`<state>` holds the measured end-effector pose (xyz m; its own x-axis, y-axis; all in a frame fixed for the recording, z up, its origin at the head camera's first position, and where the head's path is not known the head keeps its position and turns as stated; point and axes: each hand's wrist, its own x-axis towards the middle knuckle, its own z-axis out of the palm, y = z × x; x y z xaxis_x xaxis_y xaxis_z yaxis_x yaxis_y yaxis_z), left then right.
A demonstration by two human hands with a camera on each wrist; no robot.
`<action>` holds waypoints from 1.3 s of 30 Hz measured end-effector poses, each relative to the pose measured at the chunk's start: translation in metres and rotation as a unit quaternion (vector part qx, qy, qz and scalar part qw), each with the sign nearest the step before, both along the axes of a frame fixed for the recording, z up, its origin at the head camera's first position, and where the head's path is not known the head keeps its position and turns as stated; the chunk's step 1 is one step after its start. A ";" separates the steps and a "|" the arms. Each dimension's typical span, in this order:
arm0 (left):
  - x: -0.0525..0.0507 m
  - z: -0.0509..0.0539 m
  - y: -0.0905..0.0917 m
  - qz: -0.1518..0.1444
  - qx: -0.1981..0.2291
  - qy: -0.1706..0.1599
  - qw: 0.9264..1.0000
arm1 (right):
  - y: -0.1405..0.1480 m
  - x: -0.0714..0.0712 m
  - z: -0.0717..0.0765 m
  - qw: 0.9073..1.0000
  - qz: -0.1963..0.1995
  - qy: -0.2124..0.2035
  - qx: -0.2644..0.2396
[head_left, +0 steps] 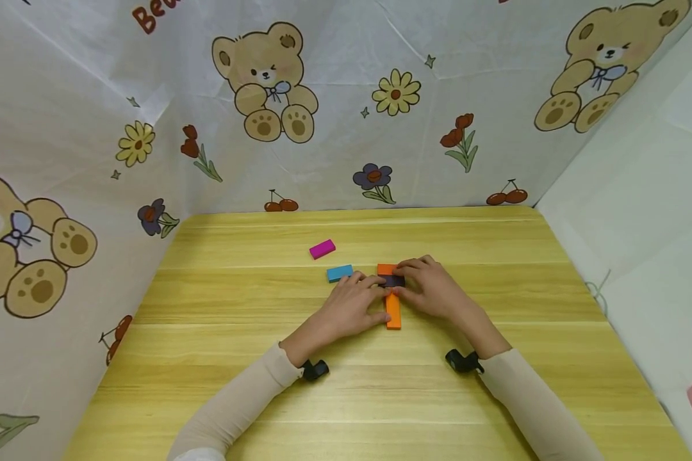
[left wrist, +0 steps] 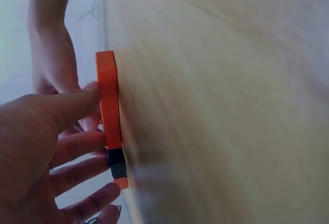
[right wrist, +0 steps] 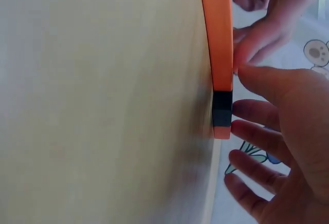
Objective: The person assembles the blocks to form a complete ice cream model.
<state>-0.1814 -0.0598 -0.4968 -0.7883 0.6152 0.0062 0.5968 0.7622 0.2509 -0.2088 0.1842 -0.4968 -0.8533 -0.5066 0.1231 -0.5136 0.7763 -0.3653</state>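
Note:
Several flat blocks lie together on the table: a long orange block [head_left: 393, 312], a black block [head_left: 391, 280] beyond its far end, and another orange block [head_left: 387, 269] at the back. My left hand [head_left: 352, 307] comes from the left, its thumb at the long orange block and its fingertips at the black one. From the right, my right hand [head_left: 435, 288] touches the blocks with thumb and fingertips. Both hands' fingers look fairly straight in the wrist views. Part of the far orange block is hidden behind the right fingers. A blue block [head_left: 339, 273] lies just beyond the left hand.
A magenta block [head_left: 322, 249] lies farther back on the wooden table [head_left: 236, 307]. Behind the table's far edge stands a white sheet [head_left: 334, 160] printed with bears and flowers. Each wrist wears a small black camera.

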 end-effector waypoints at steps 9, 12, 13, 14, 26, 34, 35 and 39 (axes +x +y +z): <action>-0.001 0.002 -0.003 0.009 0.013 -0.008 1.000 | 0.000 0.015 0.001 0.999 -0.001 -0.040 -0.014; -0.001 0.003 -0.003 0.005 0.018 -0.015 1.000 | 0.000 0.016 0.000 0.999 -0.003 -0.038 -0.017; -0.001 0.004 -0.004 0.002 0.019 -0.018 1.000 | 0.000 0.017 0.000 0.999 -0.005 -0.041 -0.018; -0.001 0.004 -0.004 -0.001 0.020 -0.022 1.000 | 0.000 0.017 0.000 0.999 -0.006 -0.042 -0.017; -0.018 0.006 -0.041 -0.018 0.073 -0.057 0.996 | 0.000 0.021 0.003 0.997 -0.016 -0.066 -0.019; -0.034 0.015 -0.077 0.103 0.088 0.000 0.991 | 0.001 0.019 0.000 0.998 -0.011 -0.060 -0.009; -0.036 0.015 -0.079 0.114 0.085 0.002 0.990 | 0.001 0.019 0.001 0.998 -0.012 -0.062 -0.009; -0.039 0.012 -0.085 0.137 0.087 -0.009 0.987 | 0.001 0.019 0.001 0.998 -0.012 -0.064 -0.007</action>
<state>-0.2207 -0.1450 -0.4849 -0.9258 0.3701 0.0771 0.3686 0.8386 0.4010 -0.1899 0.1855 -0.4962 -0.8746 -0.4844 0.0197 -0.4431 0.7822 -0.4381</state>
